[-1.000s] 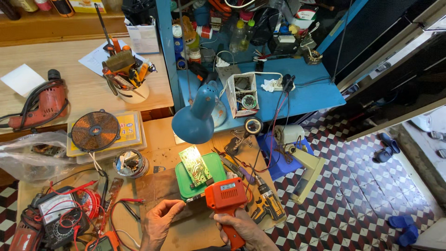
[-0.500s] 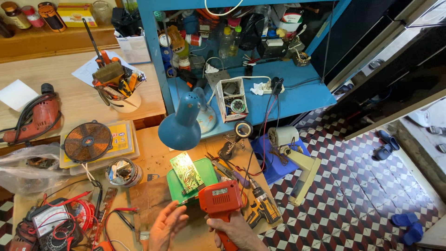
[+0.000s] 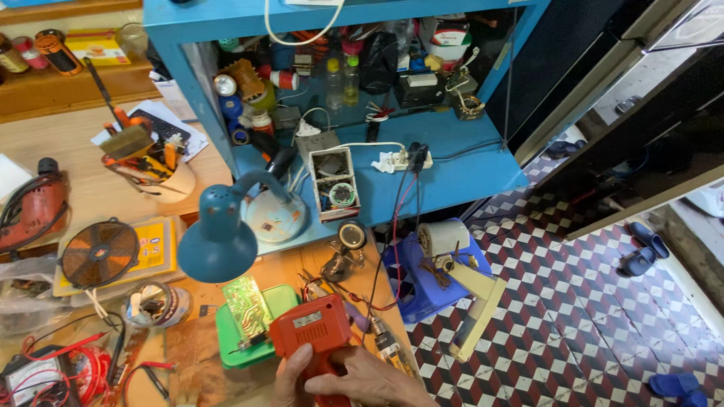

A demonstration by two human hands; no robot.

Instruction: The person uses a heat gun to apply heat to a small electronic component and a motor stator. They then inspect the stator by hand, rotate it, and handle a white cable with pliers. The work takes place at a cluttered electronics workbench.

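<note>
Red soldering gun (image 3: 313, 335) sat at bottom centre of the frame, nose pointing left twd the green circuit board (image 3: 247, 305), which lay on a green tray (image 3: 249, 335). Right hand (image 3: 369, 380) was wrapped round the gun's grip, fingers curled tight. Left hand (image 3: 290, 380) barely showed at the bottom edge, touching the gun's handle; couldn't tell if spread or closed. Blue desk lamp (image 3: 219, 241) hung over the bench, just above-left of the board. Copper coil disc (image 3: 99, 252) lay at left.
</note>
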